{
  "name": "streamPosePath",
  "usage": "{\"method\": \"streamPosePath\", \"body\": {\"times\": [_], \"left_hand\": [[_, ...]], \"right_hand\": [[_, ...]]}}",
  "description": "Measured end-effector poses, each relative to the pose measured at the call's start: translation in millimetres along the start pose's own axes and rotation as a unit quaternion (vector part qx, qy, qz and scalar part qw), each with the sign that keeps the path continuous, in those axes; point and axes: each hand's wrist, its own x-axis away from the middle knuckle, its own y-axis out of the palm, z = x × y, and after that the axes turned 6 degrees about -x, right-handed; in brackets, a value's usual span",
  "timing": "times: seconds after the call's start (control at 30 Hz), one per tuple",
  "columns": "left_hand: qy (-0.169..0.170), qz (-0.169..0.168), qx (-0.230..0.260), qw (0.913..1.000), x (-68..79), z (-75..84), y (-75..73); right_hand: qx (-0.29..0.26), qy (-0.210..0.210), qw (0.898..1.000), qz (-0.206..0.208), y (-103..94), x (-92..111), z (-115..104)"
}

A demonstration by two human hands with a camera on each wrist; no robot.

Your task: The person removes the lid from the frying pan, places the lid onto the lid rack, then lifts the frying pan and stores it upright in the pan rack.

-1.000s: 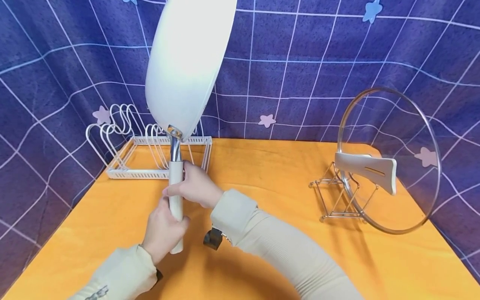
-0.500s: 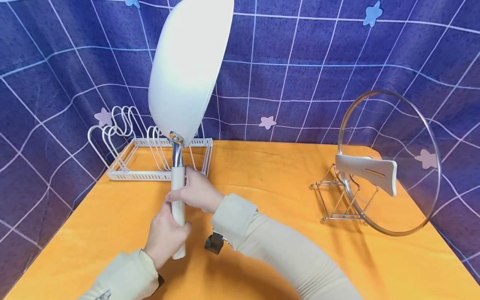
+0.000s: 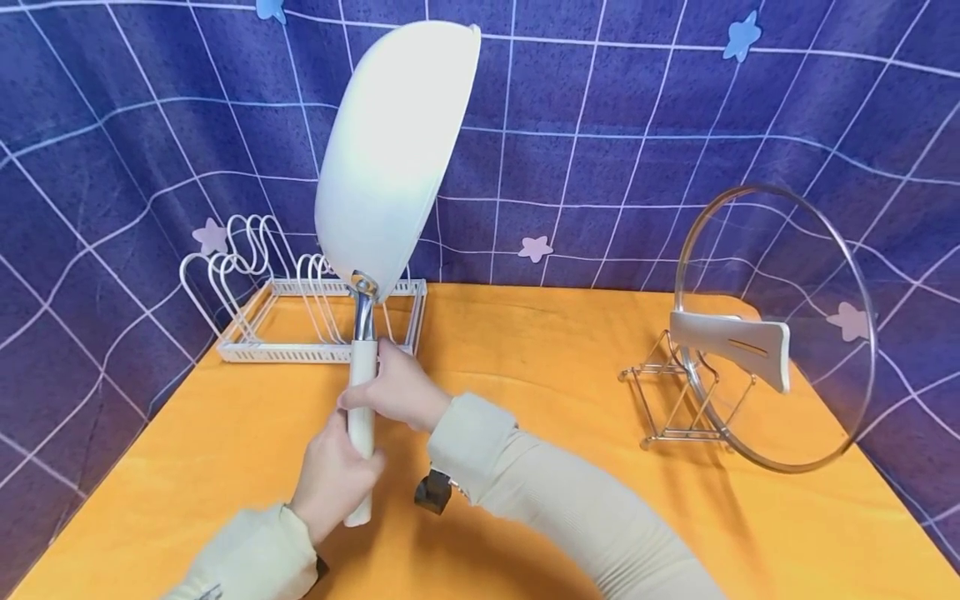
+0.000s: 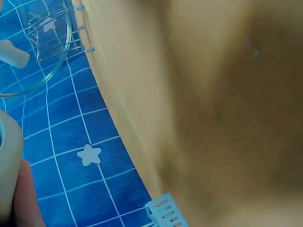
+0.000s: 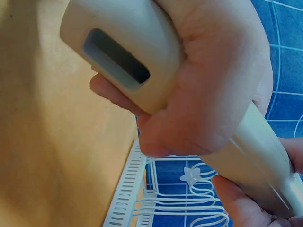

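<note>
A white wok (image 3: 393, 158) is held up over the table, its bowl at the top, seen side-on with the rim facing right. Its cream handle (image 3: 362, 429) points down, joined to the bowl by a shiny metal neck. My left hand (image 3: 337, 479) grips the lower part of the handle. Higher up, near the metal neck, my right hand (image 3: 397, 387) holds it too. In the right wrist view, the handle's slotted end (image 5: 120, 56) sticks out past my left hand, with my right hand's fingers (image 5: 236, 201) farther along the grip.
Behind the wok at the back left stands a white wire rack (image 3: 288, 354). At right, a glass lid (image 3: 870, 333) with a white slotted handle (image 3: 731, 343) leans upright in a small metal stand (image 3: 686, 433). A blue gridded curtain (image 3: 600, 150) hangs behind the orange table (image 3: 525, 350).
The wok has come down and slightly right, so its whole upper edge now shows. Both hands have shifted a little down and right with it, keeping their grip.
</note>
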Motion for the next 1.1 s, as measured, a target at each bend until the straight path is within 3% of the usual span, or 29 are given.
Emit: {"method": "streamPosePath", "body": {"times": [0.17, 0.53, 0.8, 1.1], "left_hand": [[-0.005, -0.002, -0.005, 1.0, 0.8, -2.8, 1.0], [-0.002, 0.019, 0.001, 0.9998, -0.7, -4.6, 6.8], [0.012, 0.042, -0.004, 0.999, -1.7, -4.4, 7.5], [-0.002, 0.015, 0.002, 0.9999, -0.7, -4.0, 6.1]], "right_hand": [[-0.013, 0.001, 1.0, -0.008, 0.5, 0.8, 2.1], [0.012, -0.006, 1.0, -0.004, 4.0, -3.5, 3.3], [-0.003, -0.012, 1.0, -0.023, 2.4, -4.8, 3.0], [0.004, 0.013, 0.999, -0.037, 1.5, -4.2, 2.2]]}}
